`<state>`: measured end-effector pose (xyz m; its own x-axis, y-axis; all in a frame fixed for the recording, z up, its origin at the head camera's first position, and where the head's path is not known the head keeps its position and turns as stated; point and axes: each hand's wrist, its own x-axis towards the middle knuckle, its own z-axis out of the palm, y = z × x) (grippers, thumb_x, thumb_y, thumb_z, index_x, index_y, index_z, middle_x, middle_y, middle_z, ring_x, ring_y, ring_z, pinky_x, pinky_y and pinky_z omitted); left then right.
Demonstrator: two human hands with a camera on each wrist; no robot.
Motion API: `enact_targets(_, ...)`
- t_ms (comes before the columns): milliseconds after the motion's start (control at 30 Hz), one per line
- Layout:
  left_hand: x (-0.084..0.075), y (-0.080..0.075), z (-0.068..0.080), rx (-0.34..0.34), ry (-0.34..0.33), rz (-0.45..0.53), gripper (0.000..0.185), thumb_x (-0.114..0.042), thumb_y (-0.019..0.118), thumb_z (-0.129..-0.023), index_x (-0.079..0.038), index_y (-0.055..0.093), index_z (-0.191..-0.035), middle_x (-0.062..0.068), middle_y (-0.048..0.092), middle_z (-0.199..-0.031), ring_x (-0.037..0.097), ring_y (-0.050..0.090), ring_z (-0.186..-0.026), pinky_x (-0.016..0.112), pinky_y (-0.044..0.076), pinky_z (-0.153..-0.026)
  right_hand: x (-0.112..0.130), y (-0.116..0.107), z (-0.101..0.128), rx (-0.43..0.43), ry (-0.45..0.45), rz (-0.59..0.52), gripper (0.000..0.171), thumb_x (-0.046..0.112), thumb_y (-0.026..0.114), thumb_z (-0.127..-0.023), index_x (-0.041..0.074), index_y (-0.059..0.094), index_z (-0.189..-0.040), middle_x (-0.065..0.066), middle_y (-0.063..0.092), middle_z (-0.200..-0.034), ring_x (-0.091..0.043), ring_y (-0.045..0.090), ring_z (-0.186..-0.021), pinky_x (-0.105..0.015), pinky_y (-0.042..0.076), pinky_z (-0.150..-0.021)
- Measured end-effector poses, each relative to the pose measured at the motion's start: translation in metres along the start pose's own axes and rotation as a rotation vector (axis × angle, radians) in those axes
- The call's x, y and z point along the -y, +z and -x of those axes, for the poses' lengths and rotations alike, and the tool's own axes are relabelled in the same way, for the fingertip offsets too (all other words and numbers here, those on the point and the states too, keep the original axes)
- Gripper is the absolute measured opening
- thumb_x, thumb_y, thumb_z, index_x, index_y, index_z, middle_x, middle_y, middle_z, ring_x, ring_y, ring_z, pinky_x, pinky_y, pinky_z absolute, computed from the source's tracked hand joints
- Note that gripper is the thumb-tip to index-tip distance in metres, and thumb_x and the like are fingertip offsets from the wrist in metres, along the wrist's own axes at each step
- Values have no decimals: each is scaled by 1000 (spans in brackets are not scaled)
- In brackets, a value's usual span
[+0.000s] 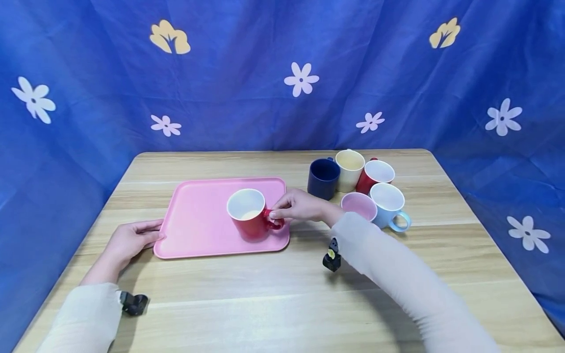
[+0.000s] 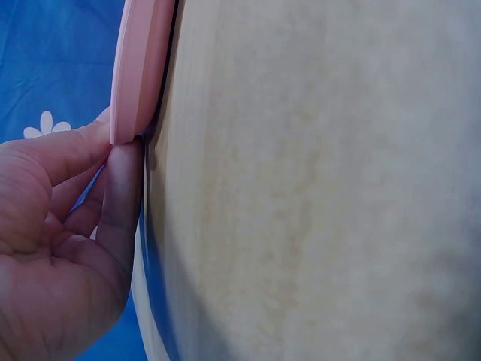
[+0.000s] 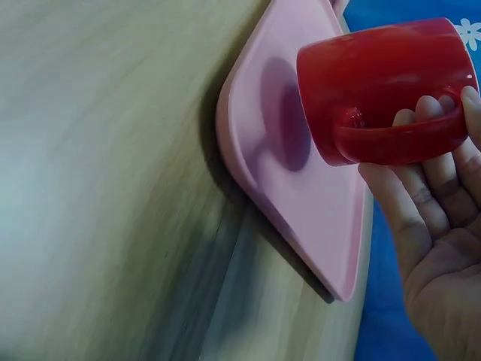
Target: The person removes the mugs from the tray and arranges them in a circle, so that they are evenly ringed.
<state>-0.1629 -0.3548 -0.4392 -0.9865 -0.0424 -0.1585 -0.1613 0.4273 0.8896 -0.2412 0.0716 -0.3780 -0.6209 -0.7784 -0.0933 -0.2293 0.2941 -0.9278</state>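
My right hand [image 1: 304,206] grips the handle of a red mug [image 1: 251,226] with a white inside, upright over the right part of a pink tray [image 1: 196,220]. In the right wrist view, the red mug [image 3: 376,83] casts a shadow on the tray [image 3: 319,218] and appears slightly above it. The fingers [image 3: 421,210] go through and around the handle. At the tray's left edge, my left hand [image 1: 128,242] pinches the rim. The left wrist view shows the thumb of that hand [image 2: 68,218] against the tray rim [image 2: 139,75], with a finger beneath it.
On the right of the wooden table [image 1: 247,304] stand a dark blue mug [image 1: 323,179], a cream mug [image 1: 348,171], another red mug [image 1: 375,176], a light blue mug [image 1: 387,203] and a pink mug [image 1: 358,206], partly behind the right sleeve. A blue flowered cloth [image 1: 243,98] hangs behind.
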Motion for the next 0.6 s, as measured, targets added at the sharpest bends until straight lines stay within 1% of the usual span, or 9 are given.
enact_targets(67, 0, -1, 0, 3, 0, 8, 63, -18, 73, -86, 15, 44, -131, -23, 63, -94, -6, 61, -83, 18, 55, -72, 0, -2, 5, -9, 9, -6, 16, 5, 64, -91, -8, 71, -96, -4, 68, -77, -14, 59, -74, -39, 56, -76)
enact_targets(133, -1, -1, 1, 6, 0, 11, 63, -18, 73, -86, 15, 44, -132, -22, 63, -94, -5, 61, -83, 18, 55, -72, 1, -3, 11, -17, 21, -17, 17, 5, 64, -91, -9, 71, -98, -5, 68, -78, -10, 60, -74, -35, 57, -76)
enact_targets(233, -1, 0, 0, 5, -9, 1, 63, -19, 73, -86, 14, 45, -132, -22, 63, -94, -6, 61, -83, 19, 55, -72, 2, -4, 20, -32, 33, -27, 18, 5, 63, -91, -11, 70, -99, -6, 67, -76, -10, 60, -73, -32, 57, -75)
enact_targets(333, -1, 0, 0, 2, -16, -11, 61, -18, 73, -87, 14, 46, -132, -23, 63, -94, -6, 61, -82, 18, 55, -71, 1, -5, 28, -51, 26, -13, 19, 5, 63, -91, -12, 69, -99, -6, 67, -75, -10, 59, -71, -31, 58, -74)
enact_targets(433, 0, 0, 0, 3, -11, -3, 62, -17, 73, -86, 15, 45, -131, -23, 63, -94, -5, 61, -82, 18, 55, -72, 0, -5, 34, -82, 28, 6, 18, 5, 64, -91, -10, 70, -98, -6, 68, -79, -9, 58, -72, -31, 58, -74)
enact_targets(533, -1, 0, 0, 4, -7, 0, 64, -18, 74, -86, 15, 45, -131, -23, 63, -94, -5, 61, -82, 18, 55, -72, 0, -4, 40, -122, 59, -9, 17, 7, 65, -91, -7, 72, -97, -7, 70, -84, -10, 60, -74, -31, 58, -75)
enact_targets(600, -1, 0, 0, 7, -12, -1, 64, -19, 74, -86, 15, 45, -132, -22, 63, -94, -5, 61, -83, 18, 55, -72, 0, -3, 43, -151, 91, -38, 18, 8, 66, -91, -7, 72, -98, -8, 70, -86, -12, 62, -75, -31, 57, -76)
